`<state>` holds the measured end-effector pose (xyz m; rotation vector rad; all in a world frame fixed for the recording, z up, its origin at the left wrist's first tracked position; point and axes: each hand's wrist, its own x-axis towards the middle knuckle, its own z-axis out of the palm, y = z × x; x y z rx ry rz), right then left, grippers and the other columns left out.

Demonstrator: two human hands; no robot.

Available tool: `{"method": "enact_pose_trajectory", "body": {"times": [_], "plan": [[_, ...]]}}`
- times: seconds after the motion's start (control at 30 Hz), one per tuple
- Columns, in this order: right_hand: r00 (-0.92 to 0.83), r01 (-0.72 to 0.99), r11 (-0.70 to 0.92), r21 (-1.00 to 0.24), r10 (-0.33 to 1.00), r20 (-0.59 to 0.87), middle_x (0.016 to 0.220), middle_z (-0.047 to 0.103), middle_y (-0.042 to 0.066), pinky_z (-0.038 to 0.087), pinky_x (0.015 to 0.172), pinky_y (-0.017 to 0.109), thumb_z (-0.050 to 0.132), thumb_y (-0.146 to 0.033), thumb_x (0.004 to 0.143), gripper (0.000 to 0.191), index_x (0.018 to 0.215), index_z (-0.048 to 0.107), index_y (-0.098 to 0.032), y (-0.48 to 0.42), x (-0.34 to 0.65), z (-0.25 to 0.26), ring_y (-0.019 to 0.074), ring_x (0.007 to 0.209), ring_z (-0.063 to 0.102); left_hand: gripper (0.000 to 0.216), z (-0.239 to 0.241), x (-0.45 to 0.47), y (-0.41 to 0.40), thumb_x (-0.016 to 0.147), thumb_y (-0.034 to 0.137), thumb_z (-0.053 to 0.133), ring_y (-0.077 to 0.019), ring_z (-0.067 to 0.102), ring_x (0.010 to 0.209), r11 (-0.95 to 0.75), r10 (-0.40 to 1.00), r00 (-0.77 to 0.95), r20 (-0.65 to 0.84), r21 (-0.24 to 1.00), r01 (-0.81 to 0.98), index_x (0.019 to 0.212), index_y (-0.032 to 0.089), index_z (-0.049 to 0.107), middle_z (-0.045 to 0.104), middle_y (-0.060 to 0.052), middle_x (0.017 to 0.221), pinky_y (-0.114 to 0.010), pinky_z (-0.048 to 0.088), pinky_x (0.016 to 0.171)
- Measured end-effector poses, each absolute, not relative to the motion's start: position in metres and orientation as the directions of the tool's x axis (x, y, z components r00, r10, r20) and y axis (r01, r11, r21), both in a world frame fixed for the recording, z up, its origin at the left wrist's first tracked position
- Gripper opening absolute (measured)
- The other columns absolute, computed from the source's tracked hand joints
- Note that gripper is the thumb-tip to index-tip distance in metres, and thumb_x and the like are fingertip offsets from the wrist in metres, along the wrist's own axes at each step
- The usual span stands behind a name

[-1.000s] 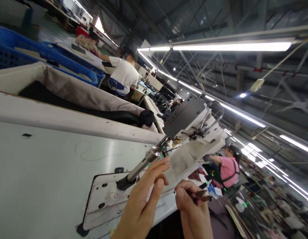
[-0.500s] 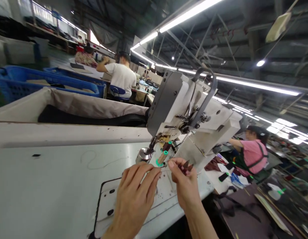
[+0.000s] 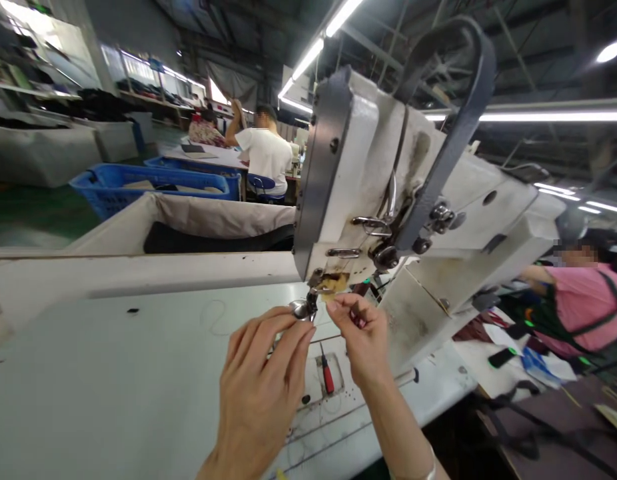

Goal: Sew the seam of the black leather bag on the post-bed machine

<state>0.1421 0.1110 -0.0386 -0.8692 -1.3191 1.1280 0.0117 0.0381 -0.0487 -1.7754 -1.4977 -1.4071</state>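
Observation:
A white and grey sewing machine (image 3: pixel 368 167) stands before me, and both hands are at its needle and presser foot (image 3: pixel 312 303). My left hand (image 3: pixel 268 373) comes from the left, fingers bent and fingertips together beside the foot; whatever they pinch is hidden. My right hand (image 3: pixel 361 333) is just right of the needle, thumb and forefinger pinched below the machine head. Its curled fingers hold dark red thread snips (image 3: pixel 358 320), mostly covered. Partly behind my left fingers is a round metal piece (image 3: pixel 299 308). A red-handled screwdriver (image 3: pixel 327 375) lies on the machine bed.
A loose thread (image 3: pixel 213 317) lies on the pale tabletop (image 3: pixel 113 387). Behind it stand a cloth-lined bin (image 3: pixel 213 213) and a blue basket (image 3: pixel 138 183). A person in white (image 3: pixel 266 153) sits beyond; a person in pink (image 3: pixel 583 300) is at right, near a dark thread spool (image 3: pixel 502 358).
My view has moved closer to the machine. Both hands have risen from over the bed to the needle. The thread spools are now mostly hidden, and the screwdriver has come into sight.

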Motion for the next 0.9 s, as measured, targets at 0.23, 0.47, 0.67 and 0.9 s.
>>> {"method": "enact_pose_trajectory", "body": {"times": [0.23,0.47,0.67,0.9], "plan": [[-0.122,-0.139,0.292,-0.946,0.943,0.309,0.064,0.058,-0.002,0.032,0.054,0.024,0.077,-0.038,0.082,0.023,0.083,0.074,-0.016,0.115,0.139,-0.043,0.0089,0.056,0.04,0.024,-0.047,0.016,0.039,0.083,0.008,0.069,-0.0196,0.066,0.105,-0.303,0.478,-0.105,0.872,0.276,0.912,0.104,0.02,0.066,0.069,-0.005,0.103,-0.036,0.047,0.094],[-0.154,-0.225,0.245,-0.943,0.947,0.283,0.06,0.049,-0.005,0.026,0.052,0.025,0.075,-0.038,0.084,0.023,0.085,0.073,-0.016,0.116,0.132,-0.052,0.008,0.054,0.033,0.027,-0.047,0.019,0.037,0.079,0.005,0.072,-0.0197,0.068,0.103,-0.296,0.47,-0.115,0.875,0.279,0.914,0.101,0.018,0.067,0.07,-0.006,0.103,-0.035,0.05,0.091],[-0.141,-0.25,0.262,-0.932,0.943,0.302,0.058,0.039,-0.007,0.025,0.049,0.023,0.073,-0.034,0.085,0.018,0.084,0.072,-0.016,0.113,0.127,-0.055,0.0075,0.053,0.031,0.03,-0.046,0.022,0.035,0.077,0.004,0.074,-0.0193,0.068,0.102,-0.243,0.477,-0.127,0.87,0.269,0.932,0.101,0.019,0.068,0.071,-0.005,0.102,-0.035,0.05,0.091],[-0.152,-0.256,0.24,-0.936,0.947,0.284,0.055,0.042,-0.006,0.026,0.047,0.022,0.072,-0.035,0.085,0.018,0.084,0.073,-0.017,0.113,0.125,-0.056,0.0075,0.051,0.033,0.032,-0.045,0.023,0.033,0.075,0.002,0.075,-0.0184,0.068,0.099,-0.207,0.473,-0.121,0.873,0.244,0.947,0.101,0.019,0.068,0.07,-0.005,0.1,-0.035,0.051,0.091]]}}
